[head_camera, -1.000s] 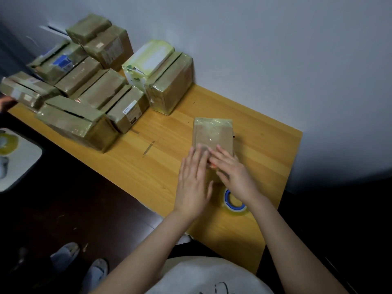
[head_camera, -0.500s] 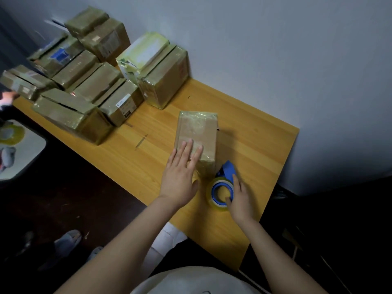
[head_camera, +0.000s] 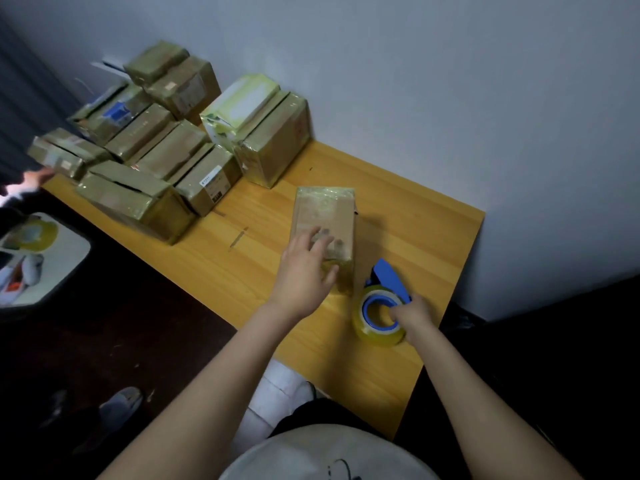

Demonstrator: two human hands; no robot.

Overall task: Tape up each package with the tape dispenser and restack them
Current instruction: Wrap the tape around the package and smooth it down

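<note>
Package [head_camera: 323,216] lies flat on the desk [head_camera: 398,220], long axis pointing away from the person, roughly mid-desk. Left hand [head_camera: 304,268] grips its near end: fingers curled over the top face, thumb down on the near face. Just beside the package, to its right and nearer the person, is the tape dispenser [head_camera: 381,306]. Right hand [head_camera: 414,317] is clamped on it, fingers hooked at the roll's core; the exact finger layout is blurred. Can't tell whether dispenser and package touch, they look slightly apart. Package is a brown cardboard block, rectangular, with glossy clear tape wrapped on both ends and wrinkled film on top. The dispenser has a blue plastic frame and a fat roll of yellowish clear tape, and rests on the desk. Desk is light wood-grain laminate with a dark scuff left of the package. Back left is a pile of packages [head_camera: 166,147], all brown, shiny with tape, some stacked two high, up against the grey wall [head_camera: 450,98]. Nothing sits between the hands and the package. At far left a white tray [head_camera: 65,271] holds another tape roll, blurred. Dark floor [head_camera: 138,341] below, with a grey shoe [head_camera: 121,403] on it.
</note>
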